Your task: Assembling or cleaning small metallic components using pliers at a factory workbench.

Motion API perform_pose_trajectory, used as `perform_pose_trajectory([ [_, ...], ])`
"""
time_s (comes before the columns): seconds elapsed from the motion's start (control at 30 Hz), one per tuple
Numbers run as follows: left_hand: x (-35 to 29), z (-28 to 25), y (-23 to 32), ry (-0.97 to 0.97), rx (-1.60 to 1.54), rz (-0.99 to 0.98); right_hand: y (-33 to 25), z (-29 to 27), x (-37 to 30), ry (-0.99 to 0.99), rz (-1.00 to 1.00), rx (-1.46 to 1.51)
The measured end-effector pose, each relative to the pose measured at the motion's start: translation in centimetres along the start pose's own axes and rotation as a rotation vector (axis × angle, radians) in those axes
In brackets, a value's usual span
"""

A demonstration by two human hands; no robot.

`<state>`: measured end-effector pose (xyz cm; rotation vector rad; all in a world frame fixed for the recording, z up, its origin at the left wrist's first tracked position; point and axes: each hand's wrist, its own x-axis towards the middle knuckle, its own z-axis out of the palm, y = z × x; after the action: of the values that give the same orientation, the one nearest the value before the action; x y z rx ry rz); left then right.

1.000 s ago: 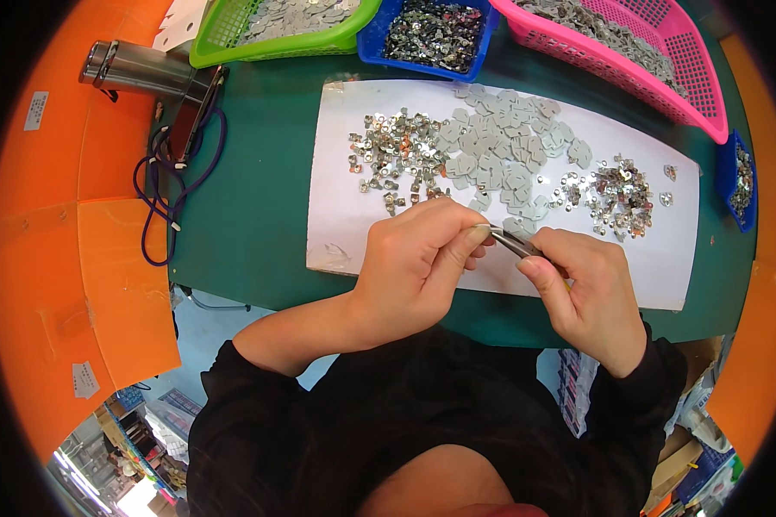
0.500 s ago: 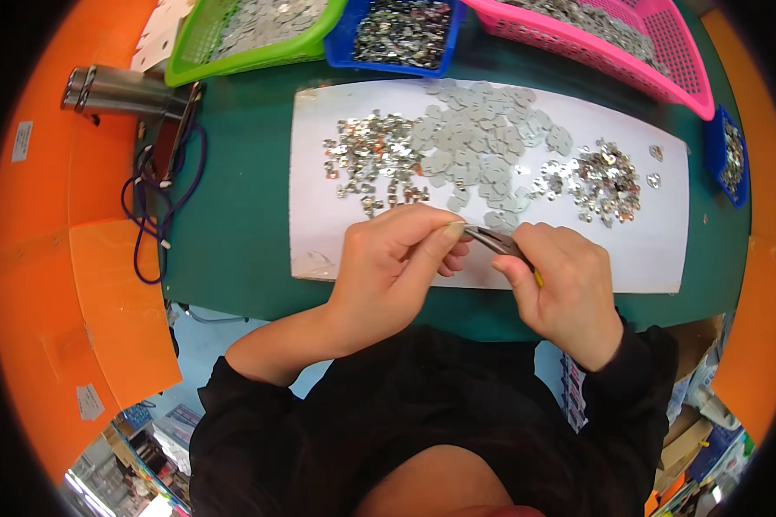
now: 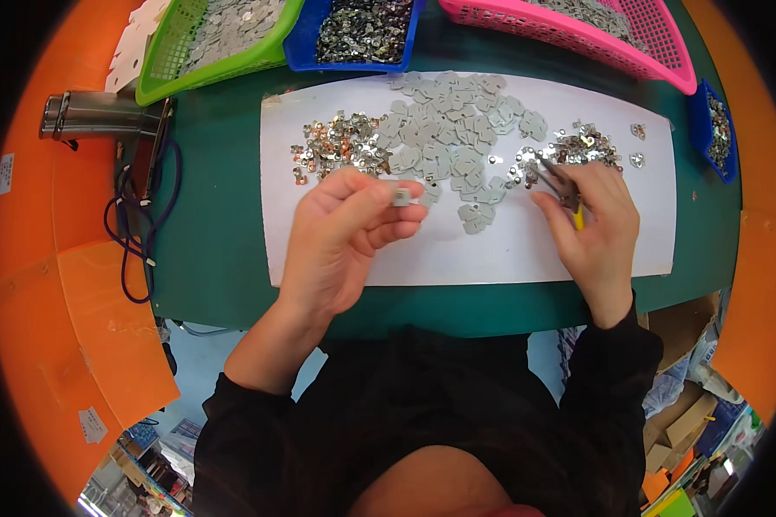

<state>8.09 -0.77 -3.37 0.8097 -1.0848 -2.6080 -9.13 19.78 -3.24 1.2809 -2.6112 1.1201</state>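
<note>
My left hand (image 3: pixel 332 233) pinches a small grey plate (image 3: pixel 401 197) between thumb and fingertips, above the white board (image 3: pixel 336 258). Something small and metallic seems to sit on that plate. Pliers (image 3: pixel 569 191) with a yellow handle are held in my right hand (image 3: pixel 602 220); their jaws reach the edge of the right pile of shiny metal clips (image 3: pixel 582 145). Whether the jaws grip a clip is too small to tell. Between the hands spreads a heap of flat grey plates (image 3: pixel 448 129). Another pile of shiny metal pieces (image 3: pixel 341 146) lies beyond my left hand.
Along the far edge stand a green basket (image 3: pixel 151 65), a blue bin (image 3: pixel 345 67) and a pink basket (image 3: pixel 569 56), all holding small parts. A smaller blue bin (image 3: pixel 703 116) is at the right. A steel cylinder (image 3: pixel 99 116) and purple cord (image 3: pixel 177 185) lie left on the green table (image 3: pixel 207 258).
My hands were together at the near edge of the heap and have moved apart. The left has drawn left with the plate; the right has carried the pliers to the right clip pile.
</note>
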Motion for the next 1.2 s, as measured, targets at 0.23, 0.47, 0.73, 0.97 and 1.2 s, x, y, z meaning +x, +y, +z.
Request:
perform_pose_trajectory([
  [0.23, 0.7, 0.4, -0.6, -0.064, -0.019, -0.101, 0.0, 0.8, 0.7, -0.024, -0.13, -0.124],
  [0.47, 0.4, 0.6, -0.7, -0.075, -0.023, -0.057, 0.4, 1.4, 1.3, -0.025, -0.207, -0.19],
  [0.73, 0.2, 0.7, -1.0, -0.081, 0.063, -0.026, 0.2, 0.5, 1.4, -0.056, -0.257, -0.284],
  [0.97, 0.1, 1.2, -0.9, -0.122, 0.098, -0.024, 0.7, -0.2, 1.4, -0.075, -0.252, -0.307],
  [1.2, 0.2, 3.5, -1.9, -0.183, 0.23, 0.059, -4.1, 1.4, 1.3, -0.071, 0.246, 0.606],
])
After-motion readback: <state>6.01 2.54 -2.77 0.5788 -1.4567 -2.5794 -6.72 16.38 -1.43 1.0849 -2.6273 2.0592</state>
